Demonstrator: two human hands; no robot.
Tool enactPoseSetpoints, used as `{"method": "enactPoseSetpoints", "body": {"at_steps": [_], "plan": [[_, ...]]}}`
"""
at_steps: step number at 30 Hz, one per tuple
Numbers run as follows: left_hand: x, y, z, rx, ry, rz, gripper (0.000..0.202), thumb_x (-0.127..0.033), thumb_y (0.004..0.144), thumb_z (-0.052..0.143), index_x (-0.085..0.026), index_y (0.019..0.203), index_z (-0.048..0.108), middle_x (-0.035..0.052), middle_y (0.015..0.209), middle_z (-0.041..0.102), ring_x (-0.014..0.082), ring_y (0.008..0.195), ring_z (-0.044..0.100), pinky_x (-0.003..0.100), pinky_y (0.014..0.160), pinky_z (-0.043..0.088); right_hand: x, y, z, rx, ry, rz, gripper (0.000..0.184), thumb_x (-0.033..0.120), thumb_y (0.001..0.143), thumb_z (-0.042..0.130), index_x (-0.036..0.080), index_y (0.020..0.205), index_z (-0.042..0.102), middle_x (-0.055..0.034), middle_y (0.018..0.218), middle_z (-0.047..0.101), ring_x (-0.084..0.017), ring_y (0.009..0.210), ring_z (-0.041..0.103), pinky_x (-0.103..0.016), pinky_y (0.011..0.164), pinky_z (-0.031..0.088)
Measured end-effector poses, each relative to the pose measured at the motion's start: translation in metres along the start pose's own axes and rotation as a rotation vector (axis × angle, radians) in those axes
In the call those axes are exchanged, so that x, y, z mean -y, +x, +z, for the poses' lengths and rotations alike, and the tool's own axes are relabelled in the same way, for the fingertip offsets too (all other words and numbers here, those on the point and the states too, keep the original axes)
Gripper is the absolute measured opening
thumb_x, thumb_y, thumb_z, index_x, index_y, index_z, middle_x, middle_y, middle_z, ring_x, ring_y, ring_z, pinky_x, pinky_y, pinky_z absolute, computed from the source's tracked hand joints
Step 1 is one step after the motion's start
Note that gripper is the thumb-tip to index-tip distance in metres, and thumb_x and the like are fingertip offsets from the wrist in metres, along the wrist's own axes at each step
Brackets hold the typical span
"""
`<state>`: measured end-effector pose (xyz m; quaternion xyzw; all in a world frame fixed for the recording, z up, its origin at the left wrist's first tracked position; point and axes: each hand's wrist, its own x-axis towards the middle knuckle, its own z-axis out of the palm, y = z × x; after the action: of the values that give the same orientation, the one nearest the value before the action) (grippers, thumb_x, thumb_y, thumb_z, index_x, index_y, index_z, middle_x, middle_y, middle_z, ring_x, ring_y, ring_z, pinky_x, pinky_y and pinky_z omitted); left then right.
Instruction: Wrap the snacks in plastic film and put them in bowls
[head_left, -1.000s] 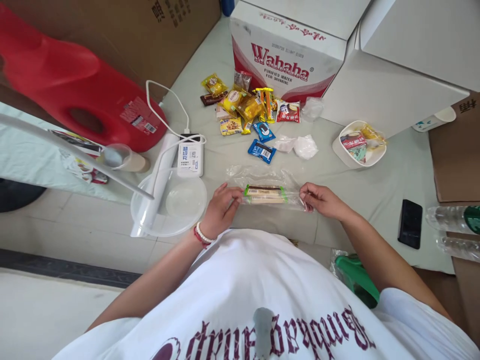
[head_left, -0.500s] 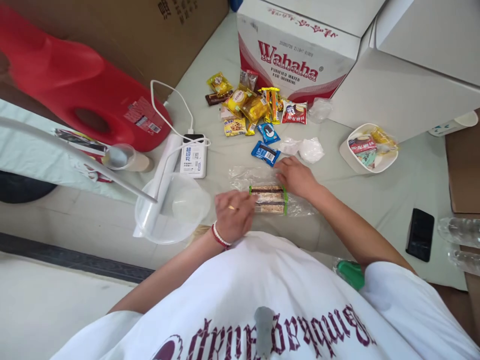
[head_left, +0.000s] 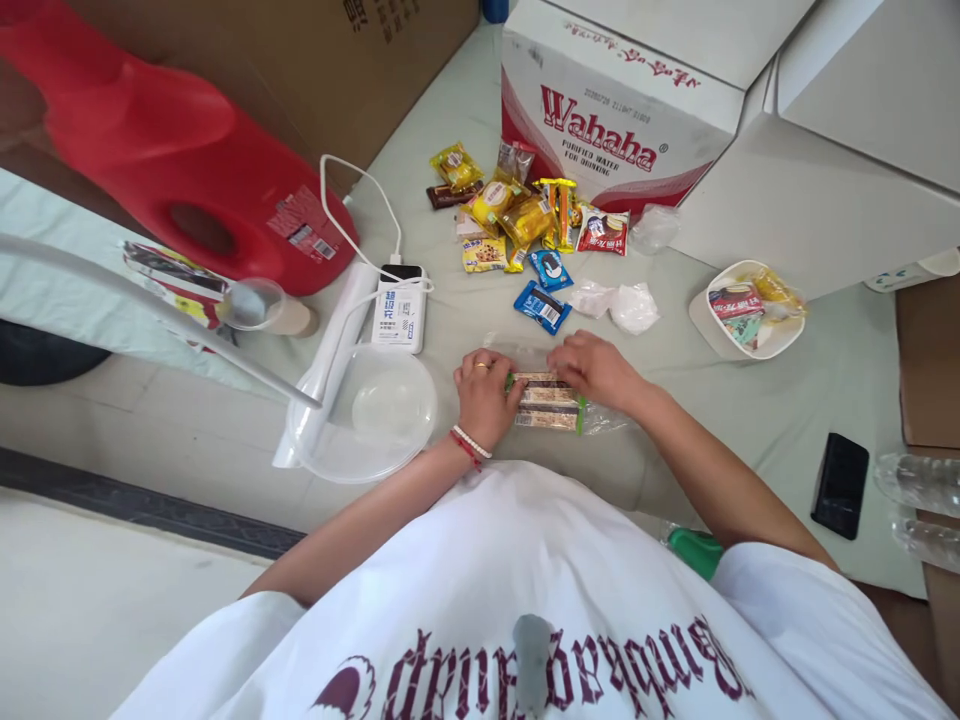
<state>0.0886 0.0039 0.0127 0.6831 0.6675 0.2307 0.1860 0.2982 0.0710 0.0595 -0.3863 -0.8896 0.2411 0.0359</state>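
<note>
Holds both forearms angled inward over the pale tabletop [head_left: 750, 400]. Rests the left hand [head_left: 484, 398] palm down, fingers half curled, at the left end of a clear-wrapped snack packet [head_left: 549, 408]; holds the right hand [head_left: 589, 372] over its upper right, fingers bent close together at the clear film [head_left: 604, 418]. Cannot tell from above, with fingertips partly hidden, how firmly either hand has hold of anything. Places the packet flat on the tabletop between both hands, just beyond the white shirt [head_left: 540, 540], with speckled cream-and-brown bars inside and green at the ends. Reads "Wahaha" in red on the carton [head_left: 607, 130], then "PURIFIED WATER FOR DRINKING" in black underneath. Shows blue characters on the white power bank [head_left: 397, 310] and a barcode on the label of the red jug [head_left: 255, 140].
</note>
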Motion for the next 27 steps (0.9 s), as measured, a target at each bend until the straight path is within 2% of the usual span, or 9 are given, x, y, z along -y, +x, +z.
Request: {"method": "enactPoseSetpoints", "body": {"at_steps": [5,7,9,13,16,19,22,25,27], "plan": [[0.012,-0.005,0.001,-0.119,-0.076,-0.014,0.071,-0.04,0.08,0.075,-0.014,0.142,0.053,0.021,0.15,0.05,0.038,0.146,0.038,0.057,0.118,0.033,0.028,-0.048,0.028,0.183,-0.067,-0.207,0.04,0.017,0.104,0.041,0.026,0.125,0.073,-0.0086,0.092,0.066,-0.023,0.094,0.054,-0.034,0.081,0.044],[0.022,-0.01,-0.005,-0.039,-0.172,0.059,0.05,-0.034,0.083,0.068,-0.019,0.13,0.063,0.0139,0.146,0.057,0.0342,0.149,0.036,0.056,0.121,0.032,0.032,-0.057,0.039,0.18,-0.091,-0.207,0.043,0.015,0.105,0.037,0.023,0.129,0.071,-0.0098,0.094,0.067,-0.024,0.098,0.054,-0.035,0.084,0.044],[0.031,-0.015,-0.015,0.028,-0.276,0.131,0.019,-0.022,0.084,0.058,-0.024,0.095,0.073,0.0062,0.129,0.07,0.0292,0.15,0.037,0.055,0.123,0.033,0.033,-0.06,0.045,0.159,-0.109,-0.199,0.042,0.015,0.105,0.038,0.022,0.13,0.071,-0.0101,0.095,0.067,-0.024,0.101,0.054,-0.036,0.085,0.044],[0.036,-0.027,-0.03,0.098,-0.393,0.182,0.027,-0.011,0.078,0.048,-0.024,0.058,0.06,0.0035,0.105,0.078,0.0253,0.141,0.048,0.056,0.122,0.036,0.032,-0.06,0.05,0.11,-0.105,-0.21,0.035,0.016,0.105,0.043,0.024,0.123,0.073,-0.0087,0.097,0.067,-0.024,0.1,0.054,-0.036,0.087,0.042],[0.031,-0.034,-0.029,0.074,-0.31,0.125,0.036,-0.019,0.09,0.047,-0.023,0.055,0.056,0.0074,0.109,0.075,0.0273,0.134,0.054,0.053,0.116,0.043,0.032,-0.064,0.049,0.079,-0.1,-0.225,0.032,0.015,0.104,0.045,0.022,0.119,0.072,-0.0087,0.097,0.067,-0.024,0.101,0.053,-0.037,0.089,0.042],[0.023,-0.038,-0.022,0.022,-0.089,-0.003,0.022,-0.04,0.087,0.066,-0.018,0.086,0.069,0.0171,0.133,0.063,0.0344,0.129,0.055,0.053,0.106,0.048,0.033,-0.073,0.047,0.032,-0.012,-0.227,0.027,0.022,0.103,0.046,0.019,0.117,0.069,-0.0102,0.097,0.065,-0.026,0.1,0.052,-0.04,0.091,0.044],[0.02,-0.044,-0.023,0.064,0.081,-0.104,0.069,-0.052,0.074,0.081,-0.015,0.128,0.061,0.0233,0.147,0.05,0.0427,0.132,0.051,0.059,0.102,0.047,0.035,-0.08,0.053,-0.099,0.16,-0.075,0.036,0.035,0.104,0.047,0.016,0.131,0.059,-0.0102,0.093,0.064,-0.027,0.096,0.052,-0.041,0.088,0.047],[0.022,-0.051,-0.032,0.136,0.137,-0.115,0.049,-0.055,0.074,0.08,-0.021,0.108,0.069,0.0174,0.136,0.06,0.0442,0.128,0.05,0.059,0.097,0.048,0.041,-0.079,0.067,-0.183,0.168,0.094,0.042,0.038,0.105,0.044,0.016,0.139,0.056,-0.012,0.098,0.068,-0.028,0.095,0.051,-0.044,0.09,0.047],[0.021,-0.055,-0.04,0.184,0.044,-0.057,0.024,-0.045,0.083,0.072,-0.022,0.082,0.066,0.0113,0.11,0.068,0.0345,0.111,0.059,0.047,0.087,0.051,0.045,-0.076,0.075,-0.191,0.133,0.144,0.041,0.038,0.105,0.045,0.017,0.137,0.06,-0.0139,0.108,0.069,-0.03,0.099,0.051,-0.045,0.094,0.046]]}}
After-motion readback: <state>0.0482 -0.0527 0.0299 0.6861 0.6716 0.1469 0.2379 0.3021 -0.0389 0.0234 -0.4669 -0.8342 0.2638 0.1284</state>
